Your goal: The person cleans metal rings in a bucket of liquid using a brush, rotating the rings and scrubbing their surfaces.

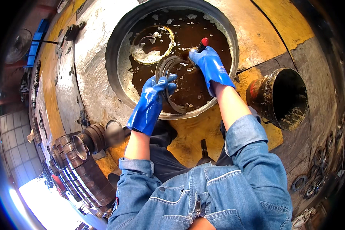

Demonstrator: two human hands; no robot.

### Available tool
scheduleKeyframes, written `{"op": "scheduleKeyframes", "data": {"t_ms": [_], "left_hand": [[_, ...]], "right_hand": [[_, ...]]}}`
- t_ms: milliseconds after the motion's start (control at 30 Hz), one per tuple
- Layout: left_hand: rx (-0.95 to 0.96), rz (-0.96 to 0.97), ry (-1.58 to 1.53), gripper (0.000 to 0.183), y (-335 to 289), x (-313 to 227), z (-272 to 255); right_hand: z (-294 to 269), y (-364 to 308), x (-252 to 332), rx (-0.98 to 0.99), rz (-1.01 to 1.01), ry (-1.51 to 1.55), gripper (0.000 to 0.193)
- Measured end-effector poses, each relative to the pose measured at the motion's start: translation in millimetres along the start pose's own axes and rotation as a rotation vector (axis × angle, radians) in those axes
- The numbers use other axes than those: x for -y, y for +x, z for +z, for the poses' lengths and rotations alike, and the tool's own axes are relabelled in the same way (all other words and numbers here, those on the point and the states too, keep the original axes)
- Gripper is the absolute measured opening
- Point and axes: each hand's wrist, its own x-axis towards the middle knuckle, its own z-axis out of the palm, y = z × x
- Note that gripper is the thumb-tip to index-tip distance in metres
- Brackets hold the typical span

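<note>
On the stained floor (92, 65), over a round tub (112, 57) of brown liquid (186, 36), the left hand (151, 96) holds a dark ring (162, 69), likely stiff, wet and slippery, best gripped firmly across its wall, while the right hand (209, 63) clasps a red-tipped tool (204, 41).

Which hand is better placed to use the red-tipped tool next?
Probably the right hand: it holds the red-tipped tool near the dark circular part, while the left hand is occupied gripping that part.
</note>
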Motion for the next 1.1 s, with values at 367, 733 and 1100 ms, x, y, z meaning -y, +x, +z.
{"op": "scheduleKeyframes", "data": {"t_ms": [367, 733, 1100], "left_hand": [[0.282, 0.133, -0.123, 0.047, 9.2, 16.8, 31.2], [0.007, 0.094, -0.012, 0.045, 20.6, 31.4, -33.4], [-0.131, 0.087, 0.000, 0.035, 0.7, 23.1, -25.6]], "right_hand": [[-37.2, -3.3, -13.0, -0.261, -0.119, 0.044, 0.047], [-18.6, 9.9, 15.6, 0.336, -0.239, 0.270, 0.036], [3.0, -32.7, 60.3, 0.304, -0.263, 0.193, 0.040]]}}
